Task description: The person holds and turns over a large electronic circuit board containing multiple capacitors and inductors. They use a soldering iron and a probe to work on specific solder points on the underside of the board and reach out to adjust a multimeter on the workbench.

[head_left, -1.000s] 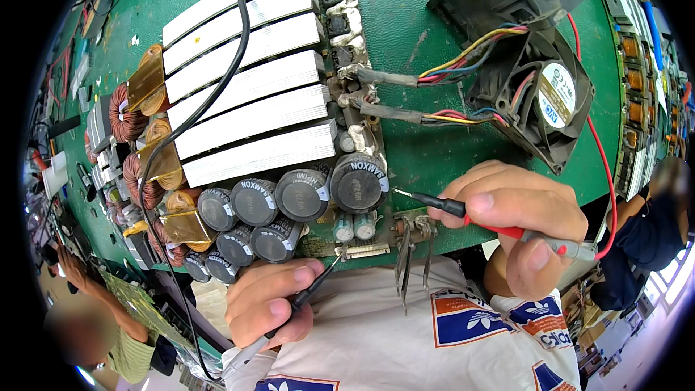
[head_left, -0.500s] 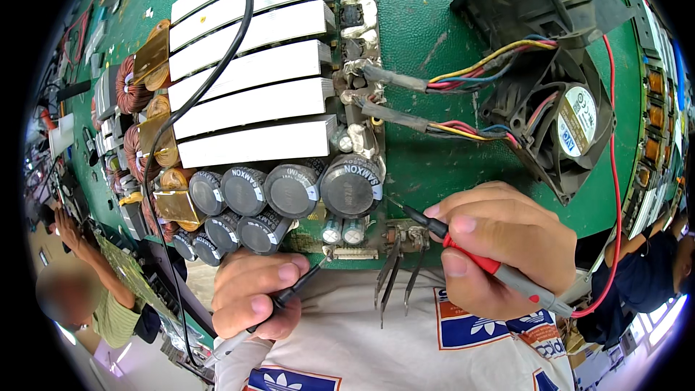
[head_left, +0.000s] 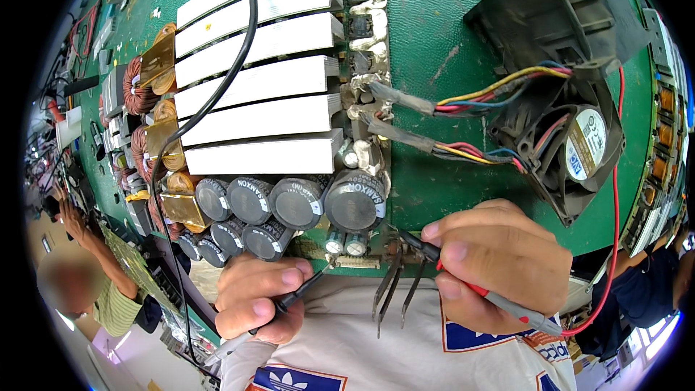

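A black test probe (head_left: 295, 295) is gripped in my closed left hand (head_left: 257, 300). Its tip meets the near edge of a circuit board (head_left: 311, 251), beside a small white connector (head_left: 358, 263). My right hand (head_left: 507, 268) pinches a red test probe (head_left: 423, 246) with a black front part. That probe's tip points at the board's right corner, just below a large round capacitor (head_left: 355, 206); whether it touches is too small to tell. Bent metal legs (head_left: 391, 289) stick out from the board between my hands.
White heat sinks (head_left: 264, 119) cover the board, with copper coils (head_left: 137, 87) on their left. A black cable (head_left: 217, 90) crosses them. Bundled wires lead to a black fan (head_left: 565, 148) below a dark plastic housing (head_left: 554, 18). A red lead (head_left: 617, 195) runs at right. Co-workers (head_left: 98, 282) sit nearby.
The red probe's tip has moved nearer to me along the board's right corner, with my right hand. My left hand keeps its probe at the same spot. The whole view has shifted slightly.
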`<state>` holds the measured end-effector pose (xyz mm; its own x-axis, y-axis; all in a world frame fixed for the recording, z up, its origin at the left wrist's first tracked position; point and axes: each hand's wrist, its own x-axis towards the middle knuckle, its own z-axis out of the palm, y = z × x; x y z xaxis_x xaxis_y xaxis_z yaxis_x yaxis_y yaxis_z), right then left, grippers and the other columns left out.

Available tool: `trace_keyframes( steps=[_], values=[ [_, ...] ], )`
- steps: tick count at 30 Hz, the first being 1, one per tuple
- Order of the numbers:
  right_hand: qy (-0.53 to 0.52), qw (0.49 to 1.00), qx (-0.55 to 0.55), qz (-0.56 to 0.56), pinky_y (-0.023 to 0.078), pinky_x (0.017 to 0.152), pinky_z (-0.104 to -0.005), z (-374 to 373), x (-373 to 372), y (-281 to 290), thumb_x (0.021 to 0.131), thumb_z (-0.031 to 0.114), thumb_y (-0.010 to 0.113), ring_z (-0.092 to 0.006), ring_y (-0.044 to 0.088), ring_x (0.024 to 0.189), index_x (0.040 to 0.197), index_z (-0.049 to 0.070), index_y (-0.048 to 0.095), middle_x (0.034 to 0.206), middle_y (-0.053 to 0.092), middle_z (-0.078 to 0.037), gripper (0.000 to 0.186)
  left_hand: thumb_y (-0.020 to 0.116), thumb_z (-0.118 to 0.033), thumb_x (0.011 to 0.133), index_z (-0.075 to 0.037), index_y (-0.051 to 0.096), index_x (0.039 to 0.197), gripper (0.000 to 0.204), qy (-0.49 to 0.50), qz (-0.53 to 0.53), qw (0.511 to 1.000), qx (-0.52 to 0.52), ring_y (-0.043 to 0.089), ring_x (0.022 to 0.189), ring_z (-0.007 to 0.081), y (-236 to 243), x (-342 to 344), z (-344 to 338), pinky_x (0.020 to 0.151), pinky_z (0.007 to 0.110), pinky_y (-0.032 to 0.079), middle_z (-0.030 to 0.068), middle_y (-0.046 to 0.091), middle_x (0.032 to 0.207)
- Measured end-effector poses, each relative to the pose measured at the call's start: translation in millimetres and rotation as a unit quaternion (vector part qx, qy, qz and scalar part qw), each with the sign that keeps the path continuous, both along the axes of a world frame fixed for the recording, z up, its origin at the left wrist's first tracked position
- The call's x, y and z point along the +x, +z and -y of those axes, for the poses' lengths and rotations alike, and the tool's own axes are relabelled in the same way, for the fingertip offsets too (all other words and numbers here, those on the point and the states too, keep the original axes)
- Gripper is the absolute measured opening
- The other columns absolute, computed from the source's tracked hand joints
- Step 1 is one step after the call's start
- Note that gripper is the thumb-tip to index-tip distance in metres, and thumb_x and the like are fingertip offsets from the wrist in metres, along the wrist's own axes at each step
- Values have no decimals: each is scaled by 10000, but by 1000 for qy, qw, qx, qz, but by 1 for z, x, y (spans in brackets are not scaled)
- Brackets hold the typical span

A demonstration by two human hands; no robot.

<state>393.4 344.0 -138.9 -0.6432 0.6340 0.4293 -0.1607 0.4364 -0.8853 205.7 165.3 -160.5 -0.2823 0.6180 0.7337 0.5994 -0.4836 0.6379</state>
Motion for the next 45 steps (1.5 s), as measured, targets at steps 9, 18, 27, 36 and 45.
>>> trace_keyframes(
  steps=[9,18,27,36,45],
  values=[
    [17,1000,3,7,530,530,-299,-3,-2,3,582,-57,732,-259,683,652,856,-63,674,725,655,-138,280,526,-237,983,10,456,1093,280,-2,-31,999,-22,655,527,242,3,-2,3,402,271,519,213,664,838],
    [-51,999,-9,-16,553,558,-289,6,-8,1,512,-85,719,-244,672,629,835,-71,679,708,647,-144,325,537,-239,987,4,455,1081,273,2,-36,999,-25,656,537,238,4,-3,-1,434,262,529,206,667,842],
    [-11,1000,-6,6,555,595,-293,2,-4,3,459,-95,713,-247,677,671,876,-66,680,746,655,-144,420,558,-204,965,6,448,1078,262,0,-37,998,-40,662,552,250,6,-3,2,463,276,536,223,666,855],
    [-12,1000,2,-1,557,592,-301,1,-4,2,470,-80,704,-257,678,663,875,-62,666,741,651,-144,407,570,-204,959,10,446,1086,278,-11,-39,998,-51,666,563,253,7,-4,3,464,278,531,227,666,861],
    [-22,1000,-3,4,559,598,-303,3,-2,2,479,-63,702,-255,681,666,859,-51,667,754,655,-133,382,566,-202,964,-14,451,1096,257,7,-39,997,-64,673,573,248,8,-2,2,451,277,496,204,677,868]
  ],
)
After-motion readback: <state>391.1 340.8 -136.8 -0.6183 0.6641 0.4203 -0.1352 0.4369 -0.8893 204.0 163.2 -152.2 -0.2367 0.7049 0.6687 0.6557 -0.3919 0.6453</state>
